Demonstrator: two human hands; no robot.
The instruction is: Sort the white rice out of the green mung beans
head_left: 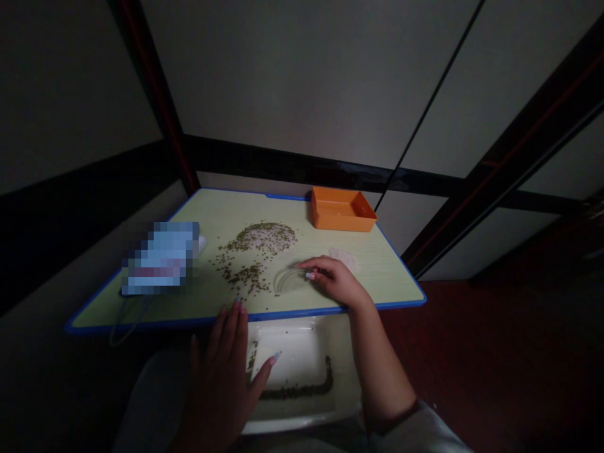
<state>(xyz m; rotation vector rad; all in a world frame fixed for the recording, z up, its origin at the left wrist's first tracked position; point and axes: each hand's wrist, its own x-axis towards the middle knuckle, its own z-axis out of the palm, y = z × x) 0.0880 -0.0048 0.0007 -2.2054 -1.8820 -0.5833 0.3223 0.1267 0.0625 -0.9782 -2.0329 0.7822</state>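
My right hand (336, 281) pinches a clear, curved protractor-like plastic piece (287, 280) standing on the pale green tabletop. Left of that piece lie scattered small green beans (246, 277). Farther back, a larger heap mixes green beans with white rice-like grains (267, 238). Beyond my right hand is a thin patch of white grains (343, 258). My left hand (226, 365) is open, fingers stretched toward the table's front edge and thumb over a white tray (283, 426). Green beans line the tray's near side and corners.
An orange open box (344, 220) stands at the table's back right. A blurred-out blue-white package (163, 258) lies at the left, with a cord loop (127, 324) hanging over the front edge. A blue rim borders the table (387, 270). Wall panels rise close behind.
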